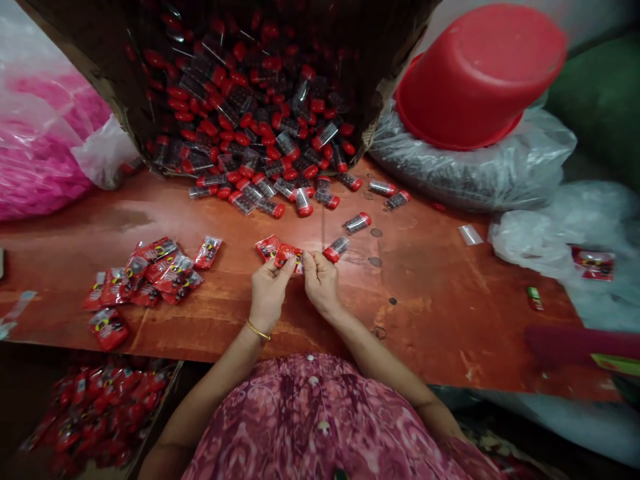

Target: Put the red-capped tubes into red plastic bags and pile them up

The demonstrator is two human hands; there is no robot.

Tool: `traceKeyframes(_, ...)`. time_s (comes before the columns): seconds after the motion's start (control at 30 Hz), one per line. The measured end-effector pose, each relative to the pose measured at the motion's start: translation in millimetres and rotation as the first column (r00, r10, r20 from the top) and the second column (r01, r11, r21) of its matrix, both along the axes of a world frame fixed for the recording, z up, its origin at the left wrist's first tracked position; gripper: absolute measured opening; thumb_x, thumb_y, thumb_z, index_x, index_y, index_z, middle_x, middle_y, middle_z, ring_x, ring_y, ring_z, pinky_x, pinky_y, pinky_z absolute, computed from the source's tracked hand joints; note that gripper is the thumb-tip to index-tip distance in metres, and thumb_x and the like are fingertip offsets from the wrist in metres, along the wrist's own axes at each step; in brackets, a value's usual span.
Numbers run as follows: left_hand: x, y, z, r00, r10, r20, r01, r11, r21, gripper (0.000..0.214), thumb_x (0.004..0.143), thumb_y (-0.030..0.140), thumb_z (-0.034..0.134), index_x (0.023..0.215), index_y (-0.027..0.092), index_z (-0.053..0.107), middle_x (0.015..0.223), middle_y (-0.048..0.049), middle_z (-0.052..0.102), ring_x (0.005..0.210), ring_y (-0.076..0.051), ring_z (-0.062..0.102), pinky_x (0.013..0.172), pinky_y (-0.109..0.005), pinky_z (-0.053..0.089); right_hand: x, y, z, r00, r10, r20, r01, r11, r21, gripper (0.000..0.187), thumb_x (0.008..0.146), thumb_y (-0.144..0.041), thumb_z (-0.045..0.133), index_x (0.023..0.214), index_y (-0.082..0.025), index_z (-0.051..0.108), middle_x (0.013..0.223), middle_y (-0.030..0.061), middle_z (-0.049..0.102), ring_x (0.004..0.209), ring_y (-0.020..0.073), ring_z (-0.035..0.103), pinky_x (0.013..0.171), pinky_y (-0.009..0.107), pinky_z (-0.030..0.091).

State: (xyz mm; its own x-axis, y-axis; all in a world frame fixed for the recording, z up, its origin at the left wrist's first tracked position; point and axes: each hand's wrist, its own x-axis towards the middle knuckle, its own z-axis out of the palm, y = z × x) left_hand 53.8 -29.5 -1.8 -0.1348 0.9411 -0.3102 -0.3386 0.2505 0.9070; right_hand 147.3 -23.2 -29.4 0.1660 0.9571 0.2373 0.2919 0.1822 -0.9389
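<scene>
Directly before the carton (93, 57), on the table (440, 333), both hands work on one red, printed packet (287, 253). The left hand (268, 293), a gold bangle (259, 331) at its wrist, pinches the packet between thumb and bent fingers; the right hand (323, 283), fingers curled and thumb pressed against them, grips its right edge. A second packet (267, 245) lies just beside it, on the carton's side of the left hand. A capped bottle (337, 249) lies by the right hand; whether the two touch is hard to tell from this angle. Similar bottles (250, 160) fill the carton and spill from its mouth. Nearer the wearer and left of the carton lies a packet pile (160, 270). Pink pieces (43, 153) in clear plastic flank the carton's left; an upturned tub (475, 80) on a bag (465, 170) flanks its right.
</scene>
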Motion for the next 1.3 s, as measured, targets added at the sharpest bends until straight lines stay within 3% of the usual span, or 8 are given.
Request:
traceKeyframes(0.17,2.7,2.7,8.8,0.979,0.086,0.186,-0.070,0.993,-0.094,0.041,0.045,0.041,0.082,0.072,0.014,0.067,0.067,-0.0013,0.069,0.062,-0.012,0.062,0.066,-0.025,0.050,2.2,-3.1,2.1,0.997,0.074,-0.018,-0.074,0.997,-0.007,0.028,0.090,-0.034,0.036,0.077,-0.019,0.055,0.064,-0.0013,0.055,0.058,0.0121,0.050,0.055,0.024,0.041)
traceKeyframes(0.3,-8.3,8.6,12.2,0.985,0.079,0.155,-0.066,0.994,-0.087,0.039,0.048,0.040,0.081,0.073,0.013,0.068,0.069,-0.0020,0.070,0.063,-0.011,0.063,0.064,-0.022,0.048,47.7,14.1,7.3,0.935,0.173,0.311,-0.197,0.979,0.048,0.029,0.090,-0.026,0.033,0.097,-0.019,0.060,0.097,0.0064,0.065,0.093,0.0198,0.057,0.084,0.035,0.044)
traceKeyframes(0.4,-15.9,11.4,13.4,0.987,0.057,0.152,-0.039,0.992,-0.122,0.039,0.048,0.039,0.082,0.073,0.013,0.068,0.070,-0.0019,0.070,0.061,-0.010,0.062,0.061,-0.020,0.046,96.0,36.4,7.2,0.720,0.218,0.658,-0.275,0.961,-0.017,0.039,0.075,-0.017,0.048,0.114,-0.015,0.056,0.118,0.0128,0.060,0.110,0.0280,0.049,0.095,0.046,0.036)
traceKeyframes(0.53,-18.9,12.2,13.5,0.982,0.013,0.189,0.016,0.988,-0.153,0.037,0.050,0.038,0.081,0.075,0.014,0.067,0.071,-0.0013,0.071,0.061,-0.009,0.062,0.058,-0.018,0.046,131.1,49.5,0.0,0.500,0.352,0.791,-0.364,0.914,-0.176,0.042,0.075,-0.014,0.051,0.116,-0.017,0.057,0.121,0.0116,0.060,0.114,0.0302,0.047,0.094,0.049,0.036)
traceKeyframes(0.67,-18.6,11.1,12.7,0.978,0.003,0.210,0.034,0.984,-0.175,0.037,0.050,0.039,0.081,0.073,0.014,0.067,0.072,-0.0021,0.071,0.062,-0.010,0.063,0.059,-0.019,0.047,127.1,30.8,-7.8,0.645,0.319,0.695,-0.327,0.937,-0.126,0.026,0.085,-0.029,0.050,0.105,-0.020,0.063,0.108,0.0115,0.066,0.101,0.0268,0.056,0.090,0.046,0.038)
traceKeyframes(0.87,-15.0,8.3,14.2,0.987,-0.029,0.158,0.049,0.991,-0.124,0.037,0.052,0.043,0.079,0.072,0.013,0.068,0.071,-0.0029,0.070,0.066,-0.012,0.062,0.064,-0.022,0.047,98.0,-20.9,6.3,0.965,0.224,0.135,-0.207,0.969,-0.133,0.029,0.088,-0.040,0.042,0.095,-0.020,0.063,0.083,0.0040,0.065,0.074,0.0170,0.060,0.067,0.030,0.048)
traceKeyframes(1.03,-9.1,4.8,14.7,0.989,-0.063,0.133,0.072,0.996,-0.061,0.037,0.053,0.044,0.078,0.070,0.013,0.068,0.070,-0.0020,0.069,0.068,-0.012,0.061,0.069,-0.024,0.048,77.9,-34.2,22.1,0.979,0.184,-0.087,-0.197,0.961,-0.195,0.025,0.084,-0.039,0.049,0.089,-0.019,0.063,0.061,-0.0024,0.054,0.045,0.0093,0.045,0.043,0.022,0.038)
traceKeyframes(1.3,-9.2,3.9,12.5,0.975,-0.067,0.213,0.089,0.992,-0.093,0.036,0.055,0.043,0.078,0.069,0.013,0.066,0.065,-0.0011,0.067,0.059,-0.011,0.060,0.061,-0.024,0.049,70.8,-36.7,26.2,0.981,0.133,-0.140,-0.162,0.962,-0.221,0.026,0.079,-0.040,0.052,0.080,-0.017,0.064,0.063,-0.0009,0.057,0.044,0.0077,0.043,0.042,0.021,0.037)
